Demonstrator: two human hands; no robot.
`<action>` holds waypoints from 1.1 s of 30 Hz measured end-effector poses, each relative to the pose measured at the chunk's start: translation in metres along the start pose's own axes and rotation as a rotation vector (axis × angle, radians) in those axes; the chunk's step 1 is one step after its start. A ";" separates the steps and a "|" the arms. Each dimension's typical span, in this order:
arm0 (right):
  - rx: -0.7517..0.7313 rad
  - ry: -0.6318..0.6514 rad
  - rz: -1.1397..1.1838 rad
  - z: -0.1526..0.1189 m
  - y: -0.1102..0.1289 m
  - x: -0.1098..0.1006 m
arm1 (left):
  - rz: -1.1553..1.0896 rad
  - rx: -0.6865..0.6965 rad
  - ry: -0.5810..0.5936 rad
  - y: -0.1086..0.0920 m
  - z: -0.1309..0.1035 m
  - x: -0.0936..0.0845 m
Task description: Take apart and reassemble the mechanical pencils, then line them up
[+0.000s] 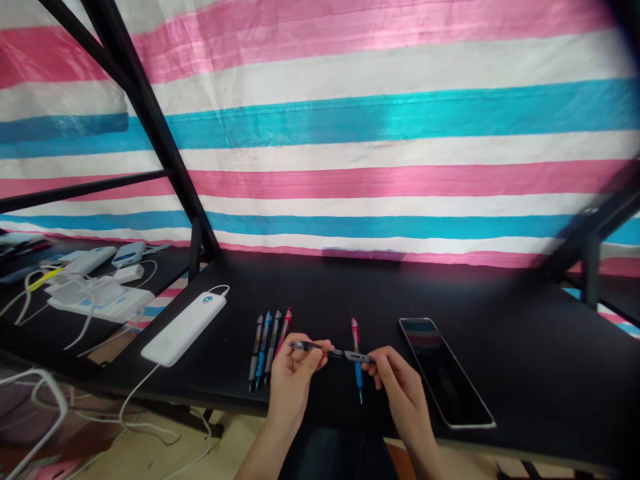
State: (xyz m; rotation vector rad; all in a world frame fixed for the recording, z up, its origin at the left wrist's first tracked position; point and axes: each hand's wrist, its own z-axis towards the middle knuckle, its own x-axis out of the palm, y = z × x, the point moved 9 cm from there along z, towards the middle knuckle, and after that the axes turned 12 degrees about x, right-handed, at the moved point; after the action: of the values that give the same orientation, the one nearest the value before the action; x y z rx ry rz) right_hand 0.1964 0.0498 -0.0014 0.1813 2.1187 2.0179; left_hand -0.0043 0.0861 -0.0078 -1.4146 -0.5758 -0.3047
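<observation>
A ballpoint pen (354, 357) with a dark barrel and grey grip lies level between my hands above the table. My left hand (293, 373) pinches its clip end, and my right hand (400, 387) has the other end between thumb and fingers. Whether the pen is in one piece or two, I cannot tell. Beneath it, a pen with a pink top and blue grip (359, 380) rests on the black tabletop. Left of my left hand is a row of several pens: a grey pen (256, 353), a blue pen (263, 350), another grey pen (273, 347) and a pink-red pen (285, 328).
A smartphone (445, 373) lies right of my right hand. On the left is a white power bank (184, 330) with a cable hanging over the table's front edge. Chargers and tangled cables (100, 293) cover the neighbouring table. Black frame posts (150, 127) rise before a striped sheet (380, 180).
</observation>
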 end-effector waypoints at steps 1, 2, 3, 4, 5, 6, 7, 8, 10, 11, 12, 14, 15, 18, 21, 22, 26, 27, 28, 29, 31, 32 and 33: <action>0.004 0.006 -0.014 0.000 0.000 0.001 | 0.002 0.001 0.003 0.000 0.000 0.000; 0.003 0.015 -0.016 0.000 0.000 0.001 | 0.003 0.002 0.007 0.000 0.000 0.000; -0.005 0.022 -0.004 0.001 0.000 0.002 | 0.003 0.002 0.011 0.001 0.001 0.000; -0.014 0.023 0.018 0.001 0.001 0.001 | 0.000 0.001 0.015 0.001 0.001 0.000; -0.021 0.017 0.042 0.001 0.001 0.000 | -0.003 -0.001 0.019 0.002 0.001 0.000; -0.023 0.008 0.058 0.002 0.001 -0.001 | -0.007 -0.002 0.021 0.002 0.001 0.000; -0.019 -0.002 0.059 0.002 0.000 -0.002 | -0.010 -0.003 0.021 0.003 0.001 -0.001; -0.010 -0.008 0.046 0.003 0.000 -0.002 | -0.012 -0.003 0.020 0.003 0.001 -0.001; 0.006 -0.004 0.002 0.003 -0.002 -0.001 | -0.008 -0.001 0.017 0.002 0.000 -0.002; 0.005 0.010 -0.011 0.003 -0.002 0.000 | -0.004 0.002 0.016 0.002 0.000 -0.002; 0.000 0.022 -0.013 0.003 -0.001 0.000 | 0.000 0.004 0.017 0.001 -0.001 -0.002; -0.012 0.041 0.016 0.003 -0.001 0.000 | 0.003 0.005 0.021 0.001 -0.001 -0.002; -0.014 0.042 0.036 0.004 0.000 0.000 | 0.000 0.003 0.020 0.002 -0.001 -0.003; -0.006 0.016 0.049 0.004 -0.001 -0.003 | -0.010 -0.001 0.010 0.003 0.000 -0.004; 0.001 0.008 0.022 0.004 -0.001 -0.002 | -0.011 -0.003 0.007 0.004 0.001 -0.004; -0.002 0.014 0.030 0.004 -0.001 -0.002 | -0.010 -0.004 0.005 0.004 0.001 -0.004; 0.007 0.004 0.117 0.003 -0.001 -0.004 | -0.015 -0.006 -0.012 0.003 0.000 -0.005; 0.014 -0.002 0.121 0.003 -0.002 -0.005 | -0.017 -0.006 -0.016 0.003 0.000 -0.005; 0.024 -0.007 0.111 0.004 -0.003 -0.005 | -0.018 -0.007 -0.018 0.004 0.000 -0.005; 0.032 -0.006 0.092 0.004 -0.004 -0.004 | -0.018 -0.008 -0.019 0.004 0.000 -0.005; 0.042 0.000 0.060 0.004 -0.006 -0.003 | -0.020 -0.007 -0.018 0.004 0.000 -0.005; 0.044 0.000 0.060 0.004 -0.007 -0.003 | -0.022 -0.004 -0.018 0.005 0.001 -0.006; 0.042 -0.008 0.074 0.004 -0.008 -0.004 | -0.026 0.000 -0.017 0.005 0.001 -0.006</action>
State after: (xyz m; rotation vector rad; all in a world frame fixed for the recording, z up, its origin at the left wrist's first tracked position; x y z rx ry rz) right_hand 0.2012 0.0522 -0.0090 0.2778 2.1813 2.0100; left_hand -0.0069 0.0869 -0.0149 -1.4121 -0.6091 -0.3138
